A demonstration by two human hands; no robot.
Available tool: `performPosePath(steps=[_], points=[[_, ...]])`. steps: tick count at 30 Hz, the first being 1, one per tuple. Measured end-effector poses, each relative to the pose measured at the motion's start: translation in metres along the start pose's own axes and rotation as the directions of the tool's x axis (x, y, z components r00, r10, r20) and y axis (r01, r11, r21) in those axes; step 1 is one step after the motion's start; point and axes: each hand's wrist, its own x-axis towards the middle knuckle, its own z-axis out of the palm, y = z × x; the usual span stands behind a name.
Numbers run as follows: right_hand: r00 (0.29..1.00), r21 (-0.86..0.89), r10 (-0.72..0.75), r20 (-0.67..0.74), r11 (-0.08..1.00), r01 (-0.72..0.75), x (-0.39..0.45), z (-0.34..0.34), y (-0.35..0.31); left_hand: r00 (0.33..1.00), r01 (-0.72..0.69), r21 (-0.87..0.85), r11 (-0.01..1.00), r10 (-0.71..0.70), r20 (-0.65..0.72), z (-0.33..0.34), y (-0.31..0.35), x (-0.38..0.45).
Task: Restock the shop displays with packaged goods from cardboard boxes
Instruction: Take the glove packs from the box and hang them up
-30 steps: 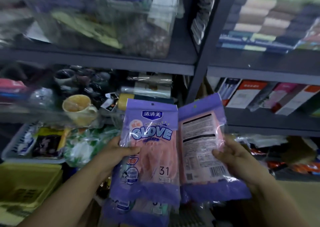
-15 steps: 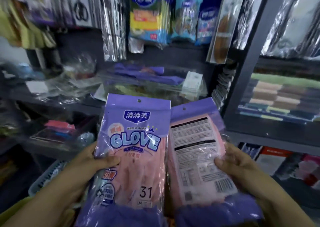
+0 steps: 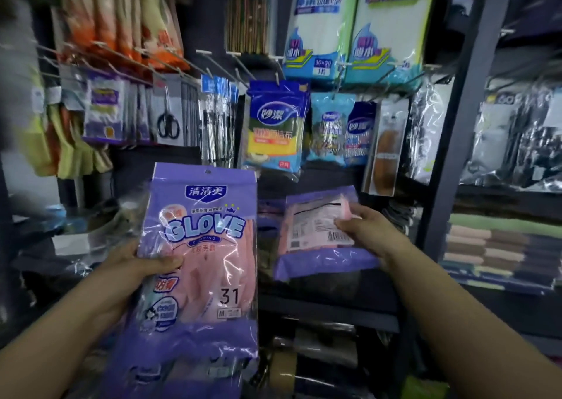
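Observation:
My left hand point(image 3: 143, 264) grips the left edge of a purple packet of pink gloves marked GLOVE point(image 3: 203, 246), held upright with its front to me; more packets seem stacked behind it. My right hand point(image 3: 365, 228) holds a second purple glove packet point(image 3: 316, 234) by its right side, back label up, tilted nearly flat and reaching toward the shelf point(image 3: 328, 316) in front. The two packets are apart now.
Metal pegs point(image 3: 213, 70) above carry hanging goods: scissors point(image 3: 168, 121), sponge packs point(image 3: 273, 130), cloth packs point(image 3: 322, 27) and gloves at left. A dark shelf post point(image 3: 456, 124) stands at right, with folded towels point(image 3: 498, 246) beyond it.
The view has risen from the lower shelves to the peg display. My right hand has carried its packet away from the left one, forward toward the shelf, and tipped it flat.

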Motion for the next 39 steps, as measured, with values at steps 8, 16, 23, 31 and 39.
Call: performPosePath(steps=[8, 16, 23, 31, 39], points=[[0.99, -0.796, 0.019, -0.14, 0.593, -0.124, 0.046, 0.001, -0.025, 0.999, 0.036, -0.006, 0.999, -0.036, 0.004, -0.003, -0.004, 0.035], [0.896, -0.769, -0.301, 0.327, 0.466, 0.437, -0.024, 0.0, -0.011, 0.998, 0.052, -0.013, 0.999, -0.052, 0.037, 0.001, -0.011, 0.046], [0.886, -0.545, -0.421, 0.196, 0.704, 0.455, -0.005, 0.013, 0.013, 0.999, 0.042, -0.018, 0.999, -0.041, 0.022, 0.001, -0.012, 0.05], [0.938, -0.854, -0.339, 0.071, 0.465, 0.233, 0.022, 0.031, 0.009, 0.999, 0.042, -0.02, 0.999, -0.041, 0.023, -0.003, -0.011, 0.048], [0.785, -0.699, -0.619, -0.031, 0.575, 0.426, -0.025, 0.071, 0.004, 1.0, -0.001, -0.071, 0.997, 0.0, -0.008, 0.008, -0.006, 0.044]])
